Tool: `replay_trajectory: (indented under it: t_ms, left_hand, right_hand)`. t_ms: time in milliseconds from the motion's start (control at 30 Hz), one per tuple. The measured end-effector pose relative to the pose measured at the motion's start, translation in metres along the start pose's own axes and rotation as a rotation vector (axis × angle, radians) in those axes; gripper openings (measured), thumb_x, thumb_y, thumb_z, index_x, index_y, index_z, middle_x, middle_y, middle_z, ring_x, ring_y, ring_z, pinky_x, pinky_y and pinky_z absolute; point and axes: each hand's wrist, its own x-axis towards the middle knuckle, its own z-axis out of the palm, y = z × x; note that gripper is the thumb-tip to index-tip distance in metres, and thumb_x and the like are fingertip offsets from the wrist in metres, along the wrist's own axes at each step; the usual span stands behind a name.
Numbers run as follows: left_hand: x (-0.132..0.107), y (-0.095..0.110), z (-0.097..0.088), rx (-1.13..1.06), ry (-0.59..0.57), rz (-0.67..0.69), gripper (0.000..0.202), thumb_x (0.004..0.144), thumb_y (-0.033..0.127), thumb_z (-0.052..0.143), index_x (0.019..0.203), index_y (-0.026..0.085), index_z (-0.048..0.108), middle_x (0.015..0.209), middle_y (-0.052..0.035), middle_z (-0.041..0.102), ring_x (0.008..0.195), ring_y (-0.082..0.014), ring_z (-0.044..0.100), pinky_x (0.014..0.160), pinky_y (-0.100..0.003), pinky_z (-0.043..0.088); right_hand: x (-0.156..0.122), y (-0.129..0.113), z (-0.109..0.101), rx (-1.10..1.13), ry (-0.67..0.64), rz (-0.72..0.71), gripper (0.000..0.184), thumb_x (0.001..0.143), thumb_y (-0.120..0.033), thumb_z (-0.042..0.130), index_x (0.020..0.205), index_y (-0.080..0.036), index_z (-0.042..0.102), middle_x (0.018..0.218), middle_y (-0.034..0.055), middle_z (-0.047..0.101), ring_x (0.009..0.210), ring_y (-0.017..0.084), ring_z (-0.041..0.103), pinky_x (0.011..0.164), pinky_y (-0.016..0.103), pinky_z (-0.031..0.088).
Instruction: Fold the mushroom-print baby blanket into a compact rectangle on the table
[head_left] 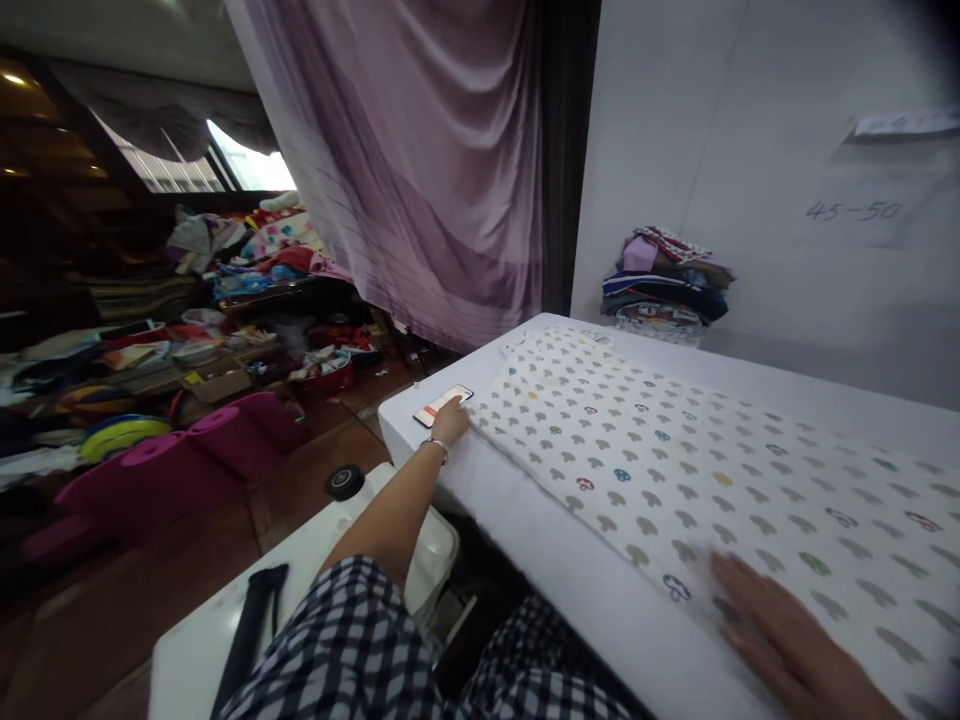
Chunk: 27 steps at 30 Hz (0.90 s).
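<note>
On the left corner of the white table [525,510] is a smartphone [433,409] with its screen lit. My left hand [450,422] is at its right end, fingers drawn together on the phone; part of the grip is hidden. A white cloth [600,440] printed with grey and coloured mushroom shapes spreads across the tabletop. Over its near edge, my right hand [780,630] is stretched out and open, palm down, blurred by motion. The wrist of my left arm has a bracelet [439,446].
Folded fabrics [664,280] are stacked against the wall at the back. A mauve curtain [450,150] hangs behind the table. To my left are a white surface [202,640] with a black folded umbrella-like item [251,630], magenta rolls [195,450] and heaped clothes [270,250].
</note>
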Motion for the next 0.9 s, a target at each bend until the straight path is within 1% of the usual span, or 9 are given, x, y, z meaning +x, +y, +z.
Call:
replay_trajectory:
  t_ms: [67,133,267,367,500,567,667,767,900]
  left_hand:
    - [0.008,0.000,0.003,0.010,-0.030,-0.005,0.043,0.081,0.019,0.047,0.124,0.013,0.049,0.126,-0.0119,0.055,0.116,-0.0224,0.050,0.095,-0.030,0.039]
    - [0.014,-0.002,0.003,0.023,-0.052,-0.016,0.045,0.080,0.021,0.049,0.124,0.012,0.048,0.122,-0.0120,0.058,0.112,-0.0216,0.053,0.091,-0.029,0.041]
    - [0.023,-0.006,-0.003,0.068,-0.049,-0.019,0.044,0.078,0.021,0.053,0.121,0.012,0.050,0.117,-0.0128,0.060,0.108,-0.0218,0.055,0.088,-0.028,0.042]
    - [0.025,-0.009,-0.008,0.115,-0.029,0.003,0.040,0.076,0.015,0.052,0.115,0.013,0.054,0.116,-0.0141,0.059,0.108,-0.0237,0.055,0.088,-0.031,0.041]
    - [0.020,-0.013,-0.007,0.146,-0.037,0.027,0.035,0.074,0.012,0.050,0.109,0.012,0.057,0.112,-0.0144,0.061,0.104,-0.0234,0.056,0.086,-0.030,0.042]
    - [0.016,-0.014,-0.006,0.153,-0.034,0.037,0.035,0.075,0.013,0.050,0.110,0.012,0.057,0.113,-0.0136,0.060,0.104,-0.0227,0.056,0.087,-0.030,0.042]
    - [0.010,-0.014,-0.005,0.168,-0.020,0.065,0.037,0.078,0.015,0.048,0.114,0.012,0.054,0.118,-0.0130,0.056,0.108,-0.0219,0.054,0.091,-0.029,0.040]
    - [0.005,-0.013,-0.007,0.199,-0.015,0.094,0.036,0.080,0.014,0.046,0.115,0.013,0.052,0.118,-0.0126,0.054,0.107,-0.0216,0.054,0.090,-0.030,0.041]
    - [0.001,-0.005,-0.012,0.256,0.006,0.121,0.032,0.080,0.012,0.045,0.110,0.015,0.054,0.116,-0.0139,0.052,0.103,-0.0255,0.055,0.084,-0.036,0.044]
  right_hand:
    - [0.032,-0.035,0.005,0.026,-0.160,-0.037,0.063,0.082,-0.056,0.039,0.138,-0.053,0.010,0.145,-0.0094,0.026,0.131,0.025,0.029,0.107,0.051,0.031]
    - [0.065,-0.069,0.006,0.066,-0.297,-0.087,0.060,0.086,-0.054,0.034,0.142,-0.041,0.015,0.147,-0.0068,0.020,0.134,0.025,0.021,0.110,0.051,0.022]
    - [0.122,-0.115,0.014,0.106,-0.382,-0.138,0.063,0.089,-0.054,0.030,0.144,-0.025,0.017,0.149,0.0003,0.016,0.136,0.024,0.013,0.112,0.047,0.014]
    - [0.146,-0.127,0.033,0.101,-0.426,-0.196,0.066,0.089,-0.055,0.030,0.144,-0.020,0.020,0.149,0.0038,0.015,0.137,0.023,0.012,0.113,0.045,0.012]
    - [0.149,-0.125,0.060,0.068,-0.391,-0.272,0.064,0.088,-0.056,0.033,0.141,-0.021,0.028,0.149,0.0038,0.015,0.137,0.024,0.008,0.113,0.046,0.010]
    - [0.147,-0.123,0.063,0.064,-0.391,-0.268,0.063,0.088,-0.057,0.032,0.141,-0.023,0.029,0.149,0.0024,0.013,0.137,0.024,0.007,0.113,0.046,0.008]
    - [0.154,-0.129,0.057,0.095,-0.426,-0.267,0.062,0.089,-0.057,0.028,0.143,-0.025,0.023,0.150,0.0006,0.010,0.138,0.022,0.007,0.112,0.045,0.008]
    - [0.176,-0.146,0.053,0.103,-0.417,-0.301,0.065,0.089,-0.059,0.025,0.144,-0.024,0.019,0.150,0.0010,0.009,0.138,0.020,0.005,0.112,0.043,0.005]
    - [0.203,-0.165,0.070,0.067,-0.439,-0.319,0.072,0.087,-0.062,0.025,0.143,-0.016,0.023,0.150,0.0072,0.013,0.138,0.022,0.006,0.112,0.043,0.003]
